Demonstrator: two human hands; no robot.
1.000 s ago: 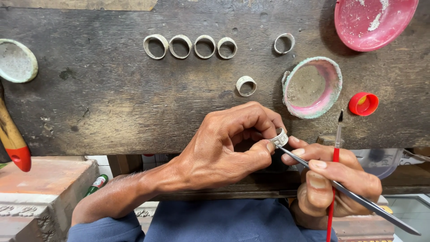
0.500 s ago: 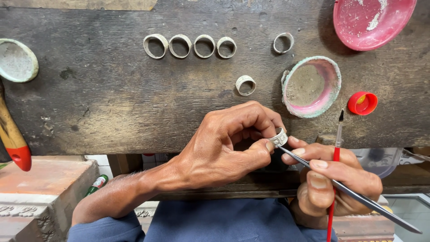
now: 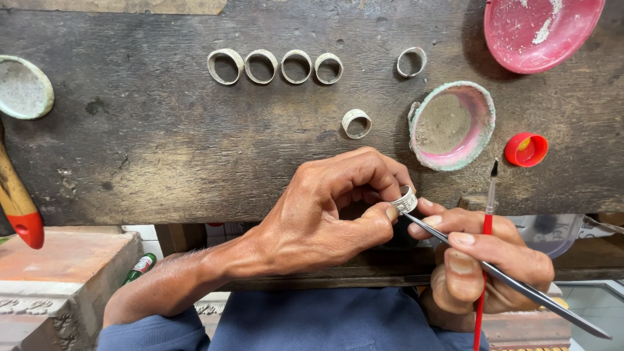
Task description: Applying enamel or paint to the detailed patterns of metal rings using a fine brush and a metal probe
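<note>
Ring (image 3: 405, 199) is staying pinched in the left hand (image 3: 325, 214), barely shifting. Right hand (image 3: 484, 270), closed on tweezers (image 3: 507, 281) and red brush (image 3: 484, 260), is keeping the tip at the band, so work is continuing.

I saw my left hand (image 3: 325, 214) come in from the lower left, with the forearm bare and the blue sleeve pushed up near the elbow. The back of this hand faced up, the knuckles were bent, and the thumb and forefinger made a tight pinching grip at the tips. My right hand (image 3: 484, 270) lay lower and to the right, palm turned toward me, the fingers curled and closed. Its thumb and forefinger pointed to the left hand's fingertips, almost touching them.
</note>
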